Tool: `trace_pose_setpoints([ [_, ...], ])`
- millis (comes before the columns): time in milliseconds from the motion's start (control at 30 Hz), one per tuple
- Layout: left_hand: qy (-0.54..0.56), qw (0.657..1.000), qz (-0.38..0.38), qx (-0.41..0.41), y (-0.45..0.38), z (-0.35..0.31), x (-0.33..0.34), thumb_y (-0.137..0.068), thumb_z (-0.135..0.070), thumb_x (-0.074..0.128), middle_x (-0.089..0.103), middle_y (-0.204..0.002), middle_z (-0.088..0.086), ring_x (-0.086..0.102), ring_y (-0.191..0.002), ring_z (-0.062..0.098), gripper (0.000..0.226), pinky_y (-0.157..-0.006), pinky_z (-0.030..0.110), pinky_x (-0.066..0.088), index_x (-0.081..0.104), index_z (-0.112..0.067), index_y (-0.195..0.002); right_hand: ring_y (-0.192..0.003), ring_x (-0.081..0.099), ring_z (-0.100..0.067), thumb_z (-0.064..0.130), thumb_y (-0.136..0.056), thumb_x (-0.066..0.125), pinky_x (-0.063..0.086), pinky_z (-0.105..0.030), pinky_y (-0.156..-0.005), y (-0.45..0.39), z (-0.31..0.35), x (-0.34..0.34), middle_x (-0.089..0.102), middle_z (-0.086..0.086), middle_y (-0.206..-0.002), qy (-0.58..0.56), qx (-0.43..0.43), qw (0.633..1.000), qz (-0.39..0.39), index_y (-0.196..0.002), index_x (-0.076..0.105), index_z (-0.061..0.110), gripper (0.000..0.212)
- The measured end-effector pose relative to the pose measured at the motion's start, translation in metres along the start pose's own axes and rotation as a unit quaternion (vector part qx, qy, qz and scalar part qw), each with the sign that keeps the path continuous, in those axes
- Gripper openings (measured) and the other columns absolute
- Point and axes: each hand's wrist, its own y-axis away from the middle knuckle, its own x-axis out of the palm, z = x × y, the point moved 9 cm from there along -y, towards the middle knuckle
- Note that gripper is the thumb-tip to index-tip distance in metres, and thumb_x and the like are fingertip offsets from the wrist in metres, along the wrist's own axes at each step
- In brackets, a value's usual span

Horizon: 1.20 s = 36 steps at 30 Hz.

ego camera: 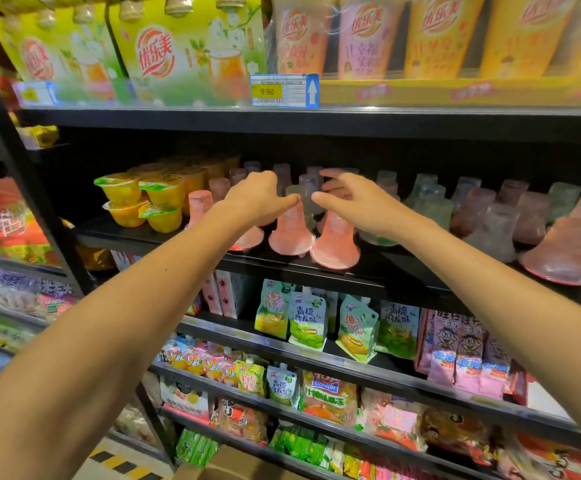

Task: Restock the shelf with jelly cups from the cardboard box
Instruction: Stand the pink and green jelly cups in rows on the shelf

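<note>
Jelly cups stand upside down in rows on the dark middle shelf (379, 268). Pink cups (291, 233) sit at the front, pale green and clear ones (431, 206) behind and to the right. My left hand (259, 195) hovers just above the front pink cups, thumb stretched right, fingers curled down, nothing visibly in it. My right hand (349, 199) hangs beside it over another pink cup (334, 244) with fingers spread and nothing held. A pale cup (303, 197) shows between the two thumbs. A corner of the cardboard box (233, 462) shows at the bottom edge.
Yellow fruit cups (143, 200) are stacked at the shelf's left end. Tall drink cups and yellow multipacks (185, 57) fill the shelf above, with a 9.90 price tag (284, 91). Pouches and snack bags (303, 320) crowd the lower shelves. A black upright (22, 161) stands at left.
</note>
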Motion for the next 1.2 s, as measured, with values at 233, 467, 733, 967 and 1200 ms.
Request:
trace_pose_setpoints([
  [233,-0.052,0.995,-0.083,-0.007,0.027,0.058,-0.047,-0.09,-0.056,0.053,0.058,-0.105,0.006,0.056,-0.09,0.024,0.048,-0.071,0.035,0.048,0.054,-0.013,-0.111,-0.131,0.049,-0.022,0.045,-0.099,0.049,0.04,-0.035,-0.105,-0.035,0.086,0.033,0.05,-0.006,-0.146,0.153,-0.112,0.982,0.015,-0.15,0.036,0.019,0.059],
  [467,-0.14,0.983,-0.097,-0.071,0.086,0.149,-0.101,-0.091,-0.055,0.049,0.057,-0.119,0.011,0.056,-0.109,0.03,0.052,-0.084,0.043,0.049,0.052,-0.014,-0.123,-0.125,0.054,-0.026,0.041,-0.098,0.05,0.044,-0.043,-0.105,-0.055,0.182,0.126,0.053,-0.007,-0.142,0.151,-0.22,0.962,0.06,-0.148,0.04,0.02,0.055],
  [733,-0.214,0.961,-0.036,-0.172,0.177,0.262,-0.117,-0.093,-0.048,0.05,0.058,-0.108,0.009,0.058,-0.099,0.03,0.039,-0.076,0.04,0.051,0.052,-0.014,-0.112,-0.131,0.049,-0.029,0.042,-0.098,0.05,0.043,-0.043,-0.105,-0.039,0.276,0.242,0.051,-0.007,-0.145,0.132,-0.305,0.936,0.117,-0.152,0.033,0.022,0.06],
  [967,-0.228,0.95,-0.002,-0.214,0.245,0.316,-0.091,-0.096,-0.045,0.044,0.057,-0.11,0.01,0.057,-0.101,0.03,0.04,-0.081,0.044,0.051,0.05,-0.011,-0.117,-0.124,0.053,-0.031,0.04,-0.099,0.048,0.047,-0.046,-0.098,-0.014,0.289,0.335,0.053,-0.009,-0.14,0.109,-0.327,0.919,0.189,-0.15,0.034,0.021,0.056],
  [1200,-0.197,0.947,0.086,-0.24,0.286,0.367,0.013,-0.096,-0.04,0.048,0.056,-0.115,0.013,0.055,-0.107,0.033,0.04,-0.081,0.043,0.046,0.049,-0.009,-0.121,-0.114,0.057,-0.029,0.039,-0.101,0.046,0.05,-0.038,-0.083,0.021,0.224,0.437,0.053,-0.01,-0.138,0.114,-0.283,0.914,0.267,-0.153,0.027,0.02,0.058],
])
